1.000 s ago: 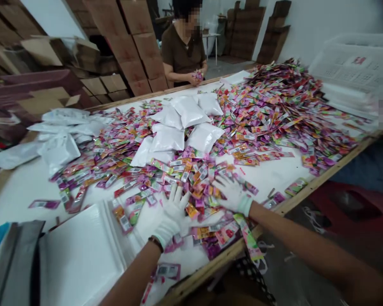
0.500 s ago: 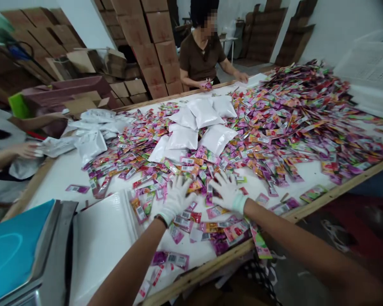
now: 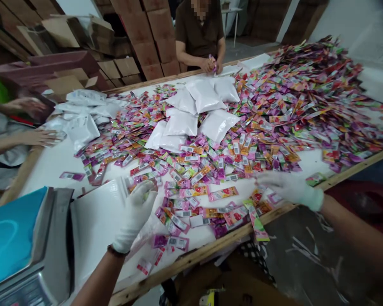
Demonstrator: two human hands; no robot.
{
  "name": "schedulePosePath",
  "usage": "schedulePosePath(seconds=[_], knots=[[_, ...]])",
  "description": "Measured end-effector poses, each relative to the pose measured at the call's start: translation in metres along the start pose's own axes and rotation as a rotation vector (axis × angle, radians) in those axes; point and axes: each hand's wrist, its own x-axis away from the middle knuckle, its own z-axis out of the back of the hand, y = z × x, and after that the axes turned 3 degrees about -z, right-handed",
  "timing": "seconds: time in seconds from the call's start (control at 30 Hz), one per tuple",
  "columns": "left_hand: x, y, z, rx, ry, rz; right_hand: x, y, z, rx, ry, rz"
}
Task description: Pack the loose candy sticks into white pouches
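Note:
My left hand (image 3: 134, 214), in a white glove, is at the right edge of a stack of flat white plastic bags (image 3: 97, 221). Its fingers are curled, and whatever lies inside them is hidden. To the right, my gloved right hand (image 3: 282, 187) is low over the table near the front edge, slightly blurred. The fingers are stretched out to the left, with several sachets (image 3: 258, 197) below them. Small colourful sachets (image 3: 223, 194) lie scattered between my hands, purple, pink, orange and green, some with barcodes showing.
Filled white pouches (image 3: 181, 123) lie among the sachets mid-table. A large sachet heap (image 3: 309, 89) rises at the right. A scale with a blue top (image 3: 12, 233) stands front left. One co-worker (image 3: 199, 38) handles sachets opposite; another person's hand (image 3: 40, 137) touches white packages at the left.
My hands have moved apart from the sachets in the middle, the left towards the bag stack, the right outward. The co-worker opposite has brought both hands together. The view has tilted down.

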Motion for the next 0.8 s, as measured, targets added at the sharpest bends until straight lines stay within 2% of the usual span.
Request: schedulePosePath(seconds=[0.07,0.17,0.23,0.3,0.4,0.5,0.57,0.63,0.7,0.8], knots=[[0.006,0.005,-0.001,-0.03,-0.048,-0.091,0.034,-0.012,-0.009,0.018,-0.124,0.096],[0.008,0.033,-0.023,-0.131,-0.192,-0.292,0.063,-0.039,-0.027,0.078,-0.17,0.199],[0.002,0.057,-0.046,-0.255,-0.301,-0.38,0.066,-0.054,-0.037,0.097,-0.168,0.226],[-0.006,0.078,-0.068,-0.392,-0.383,-0.402,0.062,-0.063,-0.043,0.091,-0.152,0.243],[-0.017,0.094,-0.088,-0.49,-0.417,-0.415,0.054,-0.066,-0.044,0.067,-0.086,0.265],[-0.02,0.096,-0.082,-0.39,-0.34,-0.421,0.045,-0.07,-0.037,-0.011,0.053,0.255],[-0.019,0.098,-0.068,-0.269,-0.26,-0.308,0.032,-0.075,-0.032,-0.075,0.129,0.216],[-0.017,0.105,-0.055,-0.131,-0.234,-0.172,0.012,-0.081,-0.03,-0.093,0.139,0.162],[-0.013,0.115,-0.049,0.044,-0.309,-0.139,-0.013,-0.087,-0.035,-0.064,0.092,0.103],[-0.002,0.13,-0.063,0.244,-0.503,-0.204,-0.051,-0.094,-0.053,0.026,-0.036,0.044]])
